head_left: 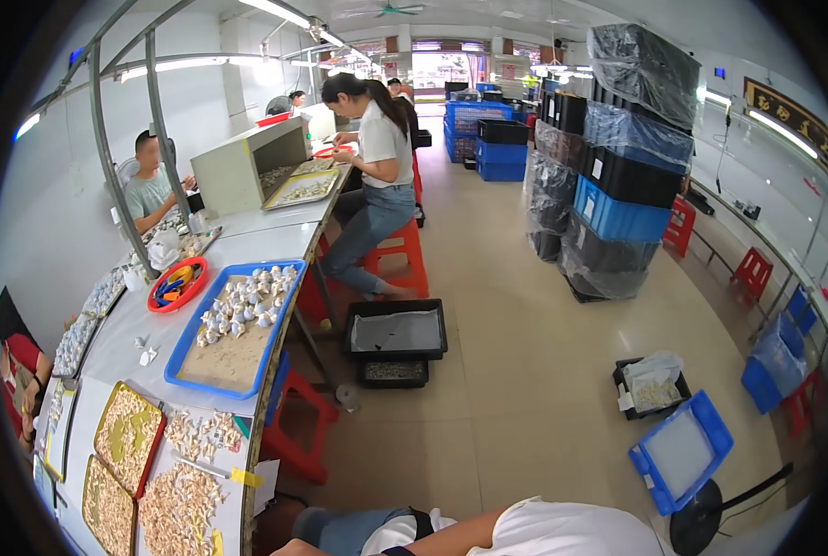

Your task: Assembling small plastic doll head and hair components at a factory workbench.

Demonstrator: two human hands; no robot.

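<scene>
A bare arm reaches left along the lower edge from a white sleeve (562, 528); it appears to be my right. Only a sliver of my right hand (295, 549) shows beside the table's near edge, and its fingers are cut off. My left hand is out of view. Nearest on the table lies a loose heap of small peach-coloured pieces (180, 500). Just beyond it is a slim pale tool (199, 465) with a yellow end. Two shallow trays (140, 489) of similar pieces stand to the left. Farther up, a blue tray (170, 372) holds bluish-white lumpy pieces on a sandy bed.
A red basket (151, 304) holds coloured tools. Beyond it, a person in a white shirt (383, 144) works on a red stool. Black bins (348, 357) and a red stool (293, 431) stand beside the table. Wrapped crates (618, 204) are stacked across the aisle; a fan (697, 519) stands lower right.
</scene>
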